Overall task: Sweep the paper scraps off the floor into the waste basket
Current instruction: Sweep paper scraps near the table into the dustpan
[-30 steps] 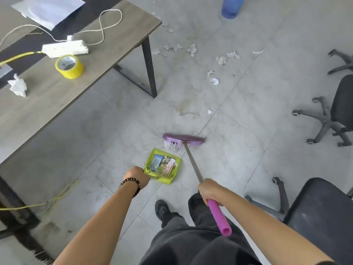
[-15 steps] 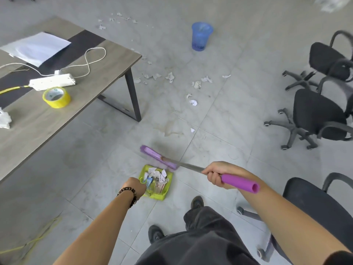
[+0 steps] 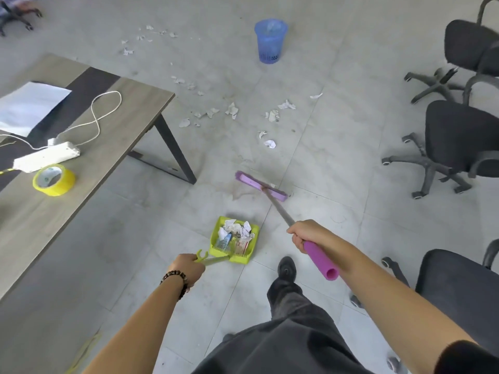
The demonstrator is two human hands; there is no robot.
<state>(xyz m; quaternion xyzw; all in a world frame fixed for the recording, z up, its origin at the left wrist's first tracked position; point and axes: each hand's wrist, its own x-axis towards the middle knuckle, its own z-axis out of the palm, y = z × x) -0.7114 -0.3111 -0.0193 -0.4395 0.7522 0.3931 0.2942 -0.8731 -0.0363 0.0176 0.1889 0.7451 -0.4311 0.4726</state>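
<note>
Grey tile floor (image 3: 337,157) first. Most of the paper scraps (image 3: 232,111) lie scattered on it beyond the broom head, between the counter (image 3: 89,211) on the left and the office chairs (image 3: 459,139) on the right. More are strung out toward the blue waste basket (image 3: 270,41) at the far end.

The purple broom (image 3: 260,186) has its head down at the tile, just beyond the yellow-green dustpan (image 3: 235,240), and the pan's got a wad of paper in it. Right hand (image 3: 306,234) has its fingers wrapped round the broom shaft where the foam grip starts. Left hand (image 3: 189,267) has its fingers curled round the dustpan's thin handle.

Honestly, I'd reach past the nearest clump and pull short strokes back toward the pan. Lip flat on the tile and pan level, so the load doesn't spill.
</note>
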